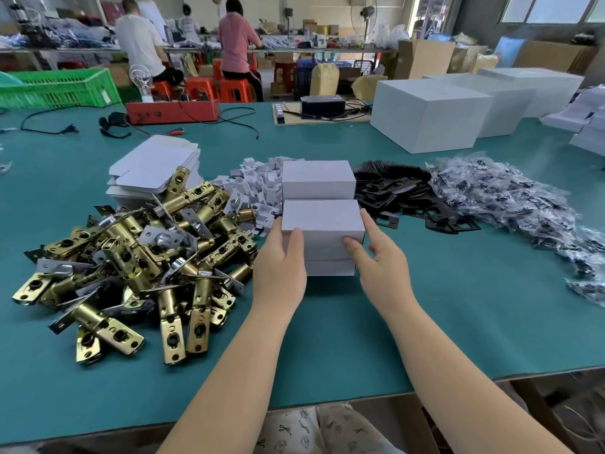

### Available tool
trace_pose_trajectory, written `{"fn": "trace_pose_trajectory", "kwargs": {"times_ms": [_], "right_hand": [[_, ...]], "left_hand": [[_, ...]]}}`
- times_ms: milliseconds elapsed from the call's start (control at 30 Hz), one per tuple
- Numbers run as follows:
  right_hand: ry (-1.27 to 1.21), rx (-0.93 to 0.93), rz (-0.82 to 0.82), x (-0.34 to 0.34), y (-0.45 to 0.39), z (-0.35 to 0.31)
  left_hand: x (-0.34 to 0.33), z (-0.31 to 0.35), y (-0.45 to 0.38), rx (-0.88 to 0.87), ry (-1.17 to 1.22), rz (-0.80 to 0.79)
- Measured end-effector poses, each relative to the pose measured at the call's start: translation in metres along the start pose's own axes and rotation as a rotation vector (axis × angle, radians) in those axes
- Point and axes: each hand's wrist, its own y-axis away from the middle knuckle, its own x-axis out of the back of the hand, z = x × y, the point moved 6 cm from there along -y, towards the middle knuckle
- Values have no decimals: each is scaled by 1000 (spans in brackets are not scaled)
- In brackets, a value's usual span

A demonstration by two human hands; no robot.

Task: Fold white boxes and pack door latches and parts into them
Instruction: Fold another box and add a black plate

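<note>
While both hands are closing on the nearest closed white box (322, 221), the step in hand looks like stacking a finished pack. Left hand (281, 257) is gripping the box's left end, thumb curled over the front face. Right hand (379, 257) is pinching the right end, thumb on the front, index finger running up the side. This box is sitting on top of another white box (330, 267), edges not quite flush; judged, it is being squared up or set down. Just behind, a second closed box (318, 179) is standing on the green table (458, 306).

Left of the hands, brass door latches (137, 257) are lying in a loose heap. Beyond them, flat box blanks (154, 165) are stacked, with small white card pieces (258, 188) beside. To the right, black strike plates (406, 198) and bagged parts (510, 204) are spreading outward.

Next move probably calls for letting go, then reaching far left for a fresh blank to fold.
</note>
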Motion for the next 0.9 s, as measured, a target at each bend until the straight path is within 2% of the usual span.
{"fn": "trace_pose_trajectory", "kwargs": {"times_ms": [333,600,800,900], "right_hand": [[-51,-59,-9,-5,-1,5],[39,-71,-63,-7,0,5],[66,-66,-94,-9,2,2],[-34,-94,-119,-11,3,3]], "left_hand": [[0,3,0,-79,-44,-1],[0,0,0,-72,-38,22],[2,-3,0,-46,48,-23],[2,-3,0,-44,106,-42]]}}
